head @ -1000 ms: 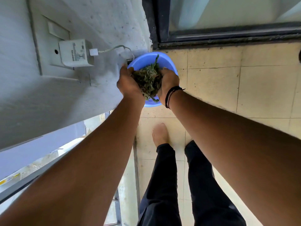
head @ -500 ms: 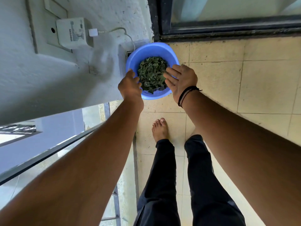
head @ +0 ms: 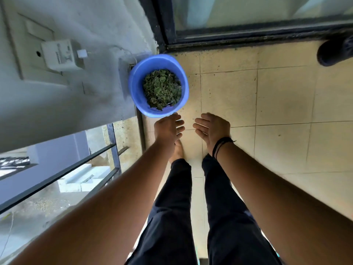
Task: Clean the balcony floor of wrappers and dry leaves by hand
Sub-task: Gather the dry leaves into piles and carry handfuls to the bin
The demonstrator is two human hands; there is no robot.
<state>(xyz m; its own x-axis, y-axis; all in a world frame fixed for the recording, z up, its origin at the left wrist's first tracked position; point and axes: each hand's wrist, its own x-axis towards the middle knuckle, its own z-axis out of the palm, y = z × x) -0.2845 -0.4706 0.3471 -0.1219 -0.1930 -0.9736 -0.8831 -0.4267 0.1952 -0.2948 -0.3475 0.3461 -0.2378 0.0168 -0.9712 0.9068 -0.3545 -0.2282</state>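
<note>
Both grips released: left hand (head: 168, 129) & right hand (head: 212, 129) empty, near blue bucket (head: 136, 87) w/ leaves (head: 162, 88).

White charger (head: 60, 56) on grey wall (head: 95, 25) (plugged in); dark door frame (head: 248, 36)

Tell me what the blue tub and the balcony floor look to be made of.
Blue tub: probably moulded plastic, given its uniform blue colour, smooth thin wall and rounded rim with a soft sheen. Balcony floor: likely ceramic or stone tile, pale yellow and matte, with straight grout lines and dark specks of dirt.
</note>
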